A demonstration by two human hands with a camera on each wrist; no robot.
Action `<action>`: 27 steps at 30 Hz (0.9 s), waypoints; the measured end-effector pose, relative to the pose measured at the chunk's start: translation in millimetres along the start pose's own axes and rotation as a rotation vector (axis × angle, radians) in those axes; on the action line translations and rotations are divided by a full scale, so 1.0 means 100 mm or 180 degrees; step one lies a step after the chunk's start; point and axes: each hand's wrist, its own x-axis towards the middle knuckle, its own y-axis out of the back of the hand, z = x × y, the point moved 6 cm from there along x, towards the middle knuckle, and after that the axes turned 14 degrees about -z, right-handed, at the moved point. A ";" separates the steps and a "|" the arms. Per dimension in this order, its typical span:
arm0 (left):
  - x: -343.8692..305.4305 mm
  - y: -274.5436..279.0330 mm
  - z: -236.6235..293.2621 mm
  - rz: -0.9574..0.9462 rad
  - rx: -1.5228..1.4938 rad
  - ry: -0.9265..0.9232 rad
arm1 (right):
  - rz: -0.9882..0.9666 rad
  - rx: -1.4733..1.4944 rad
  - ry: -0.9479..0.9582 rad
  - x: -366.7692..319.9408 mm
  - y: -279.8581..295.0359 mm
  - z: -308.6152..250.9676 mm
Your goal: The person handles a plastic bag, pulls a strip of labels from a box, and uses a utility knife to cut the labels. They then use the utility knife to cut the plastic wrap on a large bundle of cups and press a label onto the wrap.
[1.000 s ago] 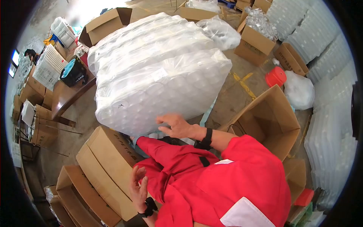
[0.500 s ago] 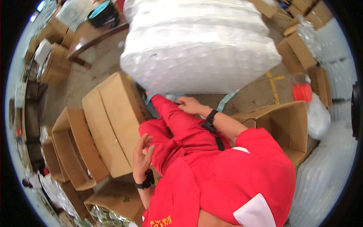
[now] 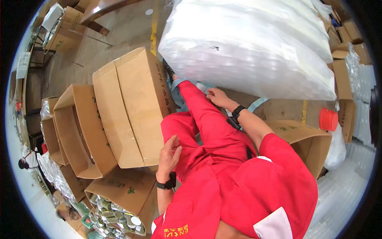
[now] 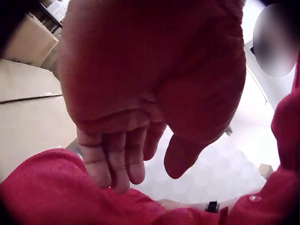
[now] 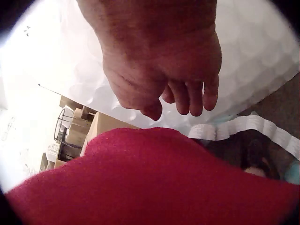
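My left hand (image 3: 170, 156) is held above the red trousers near the thigh, its fingers relaxed and nothing in it. In the left wrist view the palm (image 4: 154, 79) shows, with fingers hanging loosely. Over the lower leg, my right hand (image 3: 219, 98) has loosely bent fingers and no thing between them. A large clear plastic bundle (image 3: 242, 59) of rounded pieces stands just beyond this hand. Beneath the right fingers in the right wrist view runs a curling white strip of labels (image 5: 248, 124).
A closed cardboard carton (image 3: 127, 107) stands left of the legs, with an open carton (image 3: 75, 131) beside it. Another carton (image 3: 131, 191) at lower left holds several packed items. On the right are an open box (image 3: 306, 139) and a red container (image 3: 328, 119).
The head view has tilted down and swung left, so the bundle sits farther right. My right hand has come down from in front of the bundle to the lower leg. The left hand stays relaxed.
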 end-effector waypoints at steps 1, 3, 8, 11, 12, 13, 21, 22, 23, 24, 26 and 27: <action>0.12 0.08 -0.02 0.0014 -0.0020 0.0055 | -0.0060 0.0005 -0.0008 0.04 -0.02 -0.14; 0.46 0.29 0.05 0.0243 0.0526 -0.0128 | 0.0111 0.0501 0.0478 0.12 -0.04 -0.34; 1.92 0.54 -0.23 0.0265 0.1992 -0.0381 | 0.0109 -0.0149 0.1362 -0.12 -0.09 -0.97; 2.79 0.33 -0.91 -0.0505 0.2852 0.0424 | 0.0056 -0.1018 0.1590 -0.17 -0.19 -1.05; 2.98 0.25 -1.03 -0.0527 0.2846 0.0432 | 0.0010 -0.1002 0.1557 -0.16 -0.19 -1.06; 3.15 0.16 -1.21 -0.0852 0.2966 0.0750 | -0.0031 -0.0988 0.1523 -0.15 -0.19 -1.06; 3.79 -0.06 -2.08 -0.1443 0.3351 0.1257 | 0.0035 -0.0746 0.1538 -0.09 -0.09 -1.02; 3.85 -0.08 -2.21 -0.1356 0.3345 0.1014 | 0.0014 -0.0727 0.1498 -0.08 -0.09 -1.01; 3.89 -0.09 -2.36 -0.1363 0.3326 0.1011 | -0.0004 -0.0710 0.1459 -0.07 -0.08 -0.99; 3.91 -0.06 -2.39 -0.1204 0.3108 0.0928 | 0.0009 -0.0653 0.1476 -0.07 -0.06 -1.00; 3.91 -0.06 -2.40 -0.1073 0.3071 0.0805 | -0.0014 -0.0656 0.1522 -0.06 -0.04 -1.02; 3.86 -0.02 -2.26 -0.1073 0.3082 0.0804 | -0.0025 -0.0649 0.1579 -0.07 -0.04 -1.04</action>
